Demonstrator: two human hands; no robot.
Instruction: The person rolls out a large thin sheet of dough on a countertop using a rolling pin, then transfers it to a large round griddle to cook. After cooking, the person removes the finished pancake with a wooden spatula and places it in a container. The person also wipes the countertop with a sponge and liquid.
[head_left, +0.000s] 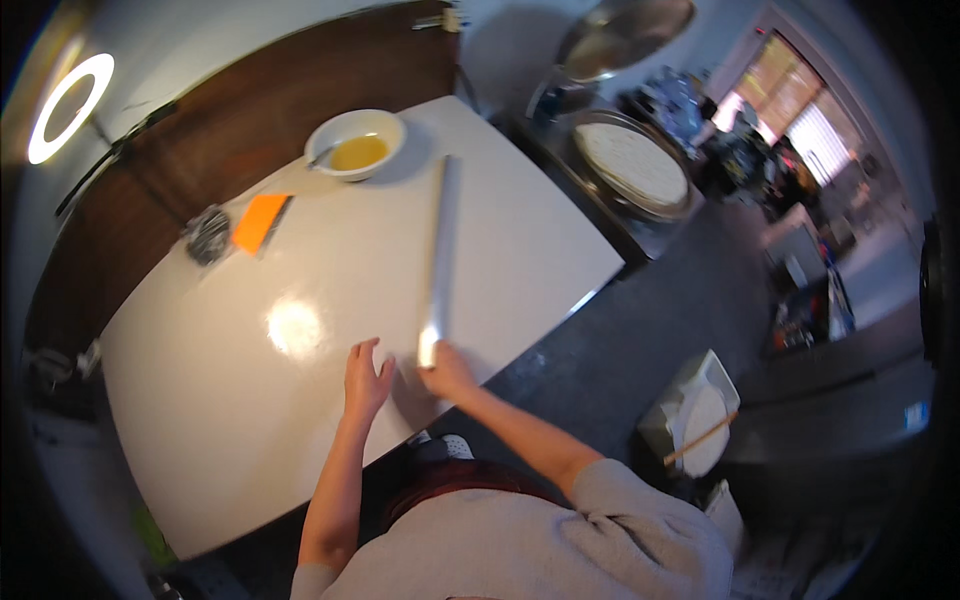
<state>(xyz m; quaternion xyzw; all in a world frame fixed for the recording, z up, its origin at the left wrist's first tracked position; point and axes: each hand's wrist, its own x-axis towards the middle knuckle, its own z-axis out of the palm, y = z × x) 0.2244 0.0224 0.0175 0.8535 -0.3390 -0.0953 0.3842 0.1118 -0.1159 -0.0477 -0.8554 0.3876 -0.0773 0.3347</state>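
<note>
A long metal rod (438, 240), like a rolling pin, lies lengthwise on the white tabletop (530, 240). My right hand (446, 375) grips its near end close to the table's front edge. My left hand (366, 382) hovers just left of it, fingers apart and holding nothing. At the back of the table sits a white bowl (386, 126) of yellow liquid with a spoon in it. An orange flat piece (261, 218), perhaps a scraper, lies farther left beside a dark bundled item (208, 236).
A round pan (630, 165) of pale dough stands on an appliance right of the table, a raised lid (625, 30) behind it. A bin (670, 400) with a wooden stick stands lower right. A ring light (45, 135) shines at upper left; clutter fills the far right.
</note>
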